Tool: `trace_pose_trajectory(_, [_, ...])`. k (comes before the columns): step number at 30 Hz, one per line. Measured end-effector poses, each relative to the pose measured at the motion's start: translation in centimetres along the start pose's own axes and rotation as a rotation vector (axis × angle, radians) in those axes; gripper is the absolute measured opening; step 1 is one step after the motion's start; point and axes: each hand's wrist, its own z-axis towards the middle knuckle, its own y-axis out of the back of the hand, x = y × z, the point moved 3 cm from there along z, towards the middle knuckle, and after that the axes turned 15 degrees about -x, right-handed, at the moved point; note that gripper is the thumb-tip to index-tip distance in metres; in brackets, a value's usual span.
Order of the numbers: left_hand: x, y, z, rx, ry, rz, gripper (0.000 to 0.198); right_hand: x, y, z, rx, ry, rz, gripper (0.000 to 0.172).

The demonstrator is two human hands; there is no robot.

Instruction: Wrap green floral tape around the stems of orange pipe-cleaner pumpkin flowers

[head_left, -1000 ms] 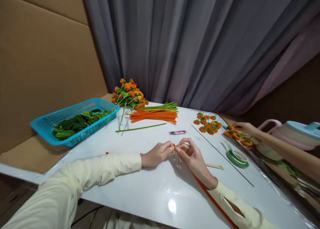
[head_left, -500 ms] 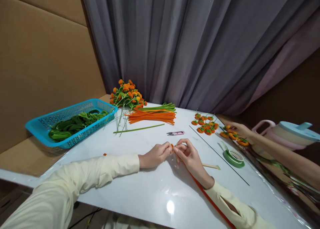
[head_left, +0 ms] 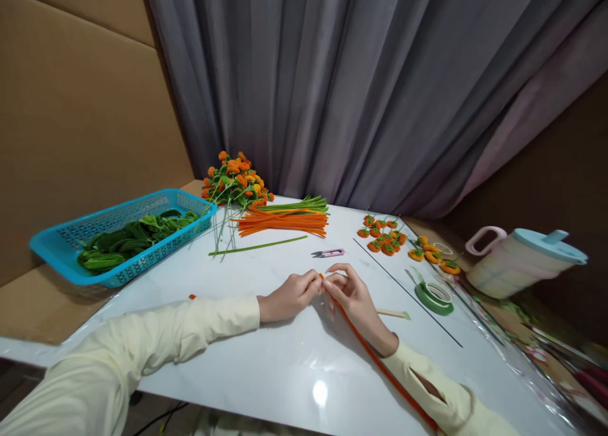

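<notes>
Over the middle of the white table, my left hand (head_left: 294, 295) and my right hand (head_left: 354, 303) meet at the fingertips. Both are closed in a pinch on the end of an orange pipe cleaner (head_left: 368, 347). Its tip shows as a small orange bit between them, while the long part trails under my right wrist toward the lower right. Just beyond the hands lie pink thread snips (head_left: 327, 253). A thin wooden stick with a green end (head_left: 394, 314) rests to the right of my right hand.
A blue basket (head_left: 123, 274) of green leaves stands left. Behind are orange flowers (head_left: 237, 176), a bundle of orange pipe cleaners (head_left: 282, 223) and a single green one (head_left: 259, 246). To the right are flower heads (head_left: 382, 236), green tape (head_left: 433, 300), a dark wire (head_left: 408, 293) and a lidded jug (head_left: 510, 265).
Another person's arm at the right has withdrawn from view, uncovering the jug and the yellow-orange flower heads. The view has shifted slightly. My hands keep their pinch on the orange pipe cleaner.
</notes>
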Motion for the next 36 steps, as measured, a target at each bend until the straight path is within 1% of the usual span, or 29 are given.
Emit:
trace_pose_trajectory(8, [0.1,0.0,-0.1,-0.014,-0.028,0.032,0.022,0.4,-0.1,-0.2,-0.024,-0.002,-0.038,0.034])
trace_pose_trajectory(12, [0.1,0.0,-0.1,-0.019,-0.043,0.049,0.023,0.7,-0.3,-0.6,0.018,-0.03,-0.006,0.03])
trace_pose_trajectory(16, [0.2,0.0,-0.1,-0.009,-0.063,0.085,0.023,0.5,-0.3,-0.6,0.049,-0.071,0.023,0.031])
trace_pose_trajectory(20, [0.3,0.1,-0.1,0.005,-0.1,0.152,0.024,0.1,0.1,-0.3,0.06,-0.01,-0.039,0.033])
trace_pose_trajectory(24, [0.4,0.4,-0.2,0.027,-0.169,0.252,0.02,0.0,0.2,-0.2,0.037,0.032,-0.09,0.03])
trace_pose_trajectory(28, [0.5,0.7,-0.3,-0.012,-0.221,0.361,0.021,0.2,0.1,0.0,0.017,0.07,-0.13,0.028])
trace_pose_trajectory(31, [0.3,0.9,-0.2,-0.041,-0.257,0.443,0.024,0.7,-0.1,0.4,0.026,0.103,-0.166,0.027])
trace_pose_trajectory(33, [0.2,1.1,0.0,-0.048,-0.278,0.493,0.025,1.2,-0.4,0.7,0.051,0.157,-0.238,0.023])
trace_pose_trajectory(36, [-0.1,1.5,0.3,-0.055,-0.295,0.553,0.026,2.3,-0.9,1.1,0.097,0.323,-0.383,0.016])
